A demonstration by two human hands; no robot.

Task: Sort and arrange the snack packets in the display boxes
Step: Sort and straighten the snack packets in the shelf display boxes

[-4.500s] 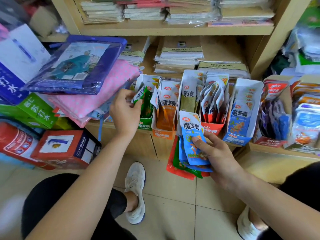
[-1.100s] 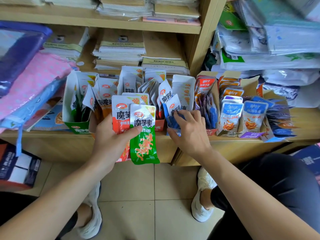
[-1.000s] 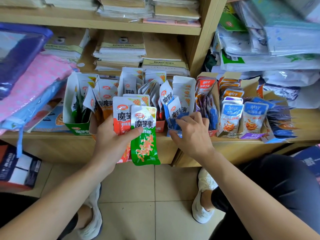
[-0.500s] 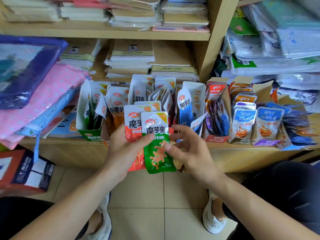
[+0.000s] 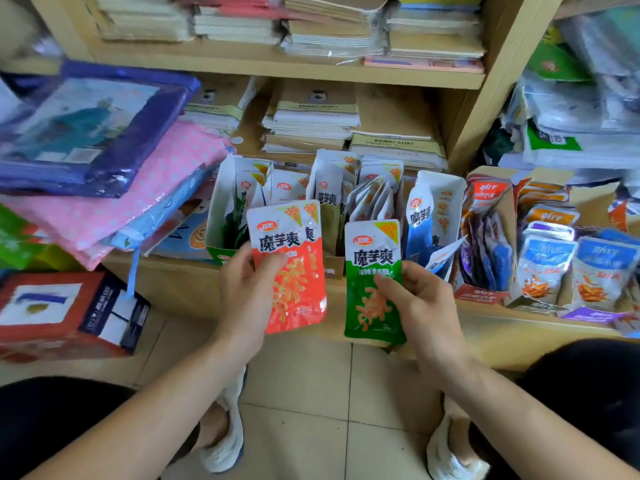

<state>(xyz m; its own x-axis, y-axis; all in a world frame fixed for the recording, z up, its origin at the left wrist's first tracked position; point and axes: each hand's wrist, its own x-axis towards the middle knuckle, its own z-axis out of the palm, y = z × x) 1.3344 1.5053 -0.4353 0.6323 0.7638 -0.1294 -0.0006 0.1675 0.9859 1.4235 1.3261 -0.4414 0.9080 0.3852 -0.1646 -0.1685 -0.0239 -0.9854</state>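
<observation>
My left hand grips a small stack of red-orange snack packets in front of the shelf edge. Beside it, my right hand pinches one green snack packet. Behind them a row of display boxes stands on the low shelf: a green box at the left, an orange-packet box partly hidden by the held packets, a box of white-backed packets, a blue box and a red box with purple and blue packets.
More snack packets stand in open boxes at the right. Stacked notebooks fill the shelf behind. Wrapped pink and blue goods overhang the left end, with a red carton below. My shoes rest on the tiled floor.
My right hand left the blue box, came over to my left hand and took the green packet off the stack. The two hands have drawn apart, red packets left, green packet right.
</observation>
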